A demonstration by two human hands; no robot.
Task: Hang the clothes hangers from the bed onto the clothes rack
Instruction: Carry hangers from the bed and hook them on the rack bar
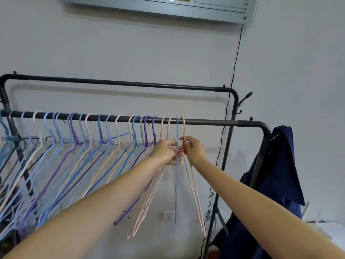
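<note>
the front rail [214, 122] of the clothes rack is crowded with hangers [74, 139] from its left end to just past the middle, leaving no gap for a hand. to the right of the last pink hanger [194, 187] the rail runs bare to its bend, where a navy garment [278, 176] drapes over the corner. the upper back rail [121, 83] is bare along its whole length.

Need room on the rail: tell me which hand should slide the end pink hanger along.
Right. The right hand already pinches the pink hanger, nearest the rail's bare stretch; the left hand holds the blue hanger.
</note>
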